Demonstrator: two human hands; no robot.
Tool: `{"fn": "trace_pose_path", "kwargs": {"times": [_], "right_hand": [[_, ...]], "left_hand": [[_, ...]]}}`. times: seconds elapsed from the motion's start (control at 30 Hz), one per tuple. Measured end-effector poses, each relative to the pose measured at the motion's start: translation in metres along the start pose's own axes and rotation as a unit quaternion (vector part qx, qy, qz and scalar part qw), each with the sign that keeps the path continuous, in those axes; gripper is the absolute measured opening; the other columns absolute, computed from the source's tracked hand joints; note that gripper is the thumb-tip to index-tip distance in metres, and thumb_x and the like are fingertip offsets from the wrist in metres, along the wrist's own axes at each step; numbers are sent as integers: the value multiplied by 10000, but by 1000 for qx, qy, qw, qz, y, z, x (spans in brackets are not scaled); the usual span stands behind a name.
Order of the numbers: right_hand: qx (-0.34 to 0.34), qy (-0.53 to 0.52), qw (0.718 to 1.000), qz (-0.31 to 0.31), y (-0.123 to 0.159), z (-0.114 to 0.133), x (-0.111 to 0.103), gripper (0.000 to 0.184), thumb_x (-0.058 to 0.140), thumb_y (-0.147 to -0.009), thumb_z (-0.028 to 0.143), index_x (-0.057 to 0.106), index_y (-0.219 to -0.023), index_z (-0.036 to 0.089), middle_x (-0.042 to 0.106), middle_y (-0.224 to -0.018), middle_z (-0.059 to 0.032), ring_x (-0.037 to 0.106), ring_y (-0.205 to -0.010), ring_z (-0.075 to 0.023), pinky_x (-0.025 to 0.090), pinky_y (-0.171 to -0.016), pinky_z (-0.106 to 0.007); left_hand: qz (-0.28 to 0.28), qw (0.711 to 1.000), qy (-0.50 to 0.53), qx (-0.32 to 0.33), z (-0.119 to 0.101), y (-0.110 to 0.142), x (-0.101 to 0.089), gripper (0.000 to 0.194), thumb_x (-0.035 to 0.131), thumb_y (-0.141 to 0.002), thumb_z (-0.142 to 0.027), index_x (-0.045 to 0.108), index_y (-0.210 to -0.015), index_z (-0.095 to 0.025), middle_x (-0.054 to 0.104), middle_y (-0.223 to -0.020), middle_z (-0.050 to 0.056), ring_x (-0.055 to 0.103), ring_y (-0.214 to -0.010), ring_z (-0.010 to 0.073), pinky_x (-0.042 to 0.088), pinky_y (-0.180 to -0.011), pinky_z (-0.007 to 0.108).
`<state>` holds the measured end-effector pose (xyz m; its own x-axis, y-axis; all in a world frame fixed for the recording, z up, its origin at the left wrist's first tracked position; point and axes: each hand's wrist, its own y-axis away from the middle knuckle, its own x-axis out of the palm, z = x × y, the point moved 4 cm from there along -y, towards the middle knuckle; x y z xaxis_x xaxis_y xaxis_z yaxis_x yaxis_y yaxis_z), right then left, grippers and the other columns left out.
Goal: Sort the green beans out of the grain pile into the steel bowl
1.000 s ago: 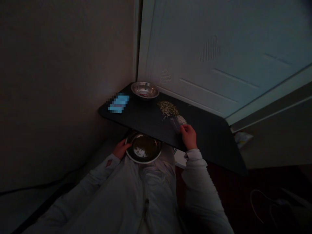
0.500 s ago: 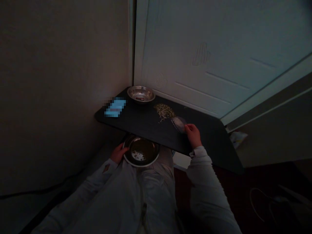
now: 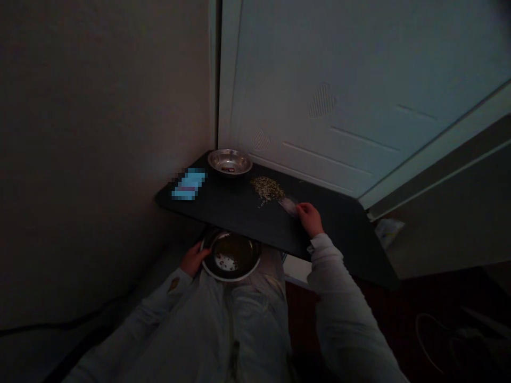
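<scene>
My left hand [image 3: 194, 259] grips the rim of a metal bowl [image 3: 231, 277] at my lap, just under the table's front edge. Dark greenish grains lie in the bowl, with some shiny bottom showing. Over the dark table, my right hand [image 3: 310, 218] pinches a thin, clear plastic piece [image 3: 289, 206]; its exact kind is hard to make out in the dim light. The plastic's far edge meets the near right side of a pile of small green and pale grains [image 3: 267, 189]. A few pale grains are scattered in front of the pile.
A second metal bowl [image 3: 230, 162] with a small label inside stands at the table's back corner. Left of it lies a lit, blurred-out phone-like screen [image 3: 189, 184]. The dark table [image 3: 343, 234] stands against a white panel [image 3: 287, 96] and a wall [image 3: 120, 106].
My right hand has moved slightly left, bringing the clear plastic piece lower and against the grain pile. My left hand still holds the bowl. The view has tilted up a little.
</scene>
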<state>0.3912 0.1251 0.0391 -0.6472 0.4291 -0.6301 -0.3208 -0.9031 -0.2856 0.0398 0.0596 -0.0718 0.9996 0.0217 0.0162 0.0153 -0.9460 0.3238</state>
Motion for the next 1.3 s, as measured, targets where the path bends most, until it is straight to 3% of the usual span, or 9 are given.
{"fn": "trace_pose_path", "kwargs": {"times": [0.13,0.23,0.47,0.73,0.9,1.13,1.3], "right_hand": [[14,-81,996,-46,4,7,10,312,430,-660,397,536,-773,126,573,-673,-48,511,-598,-127,395,-572,-248],[-3,-95,994,-47,7,20,25,306,422,-668,394,530,-785,132,575,-676,-44,514,-607,-128,396,-578,-245],[-23,19,996,-79,6,31,33,258,368,-715,345,533,-802,168,584,-693,-45,518,-630,-145,383,-592,-258],[-31,44,996,-70,0,33,35,245,359,-742,325,531,-858,196,601,-758,-37,539,-685,-143,381,-617,-253],[-79,76,990,-88,-6,50,40,242,346,-766,296,530,-892,204,603,-853,-26,537,-738,-141,362,-671,-270],[-159,172,971,-38,-8,73,59,231,355,-780,262,547,-896,209,599,-902,-38,510,-841,-163,302,-735,-303],[-173,185,967,1,-5,74,62,227,355,-784,272,550,-890,223,606,-887,-33,511,-835,-170,286,-718,-313]], "left_hand": [[-6,1000,3,-6,-1,1,-1,376,592,-510,-294,590,-855,-145,650,-736,19,572,-749,201,420,-693,291],[-7,1000,-3,2,-1,1,-2,368,586,-512,-301,596,-845,-144,649,-727,21,576,-736,204,421,-693,301],[-14,999,-29,-2,-6,2,-4,391,577,-517,-287,591,-879,-140,645,-832,50,562,-819,225,417,-726,315],[7,999,-33,27,-6,8,-5,419,578,-522,-307,583,-899,-124,643,-843,66,527,-902,242,401,-770,329],[0,999,-32,25,-9,15,-3,413,603,-493,-308,597,-866,-129,644,-842,73,545,-856,251,400,-768,346],[11,999,-44,12,-8,16,-4,402,588,-525,-314,581,-885,-135,639,-862,72,550,-852,235,411,-751,328],[1,998,-56,6,-10,18,-3,401,580,-526,-300,578,-887,-126,640,-859,69,540,-874,242,399,-773,330]]}}
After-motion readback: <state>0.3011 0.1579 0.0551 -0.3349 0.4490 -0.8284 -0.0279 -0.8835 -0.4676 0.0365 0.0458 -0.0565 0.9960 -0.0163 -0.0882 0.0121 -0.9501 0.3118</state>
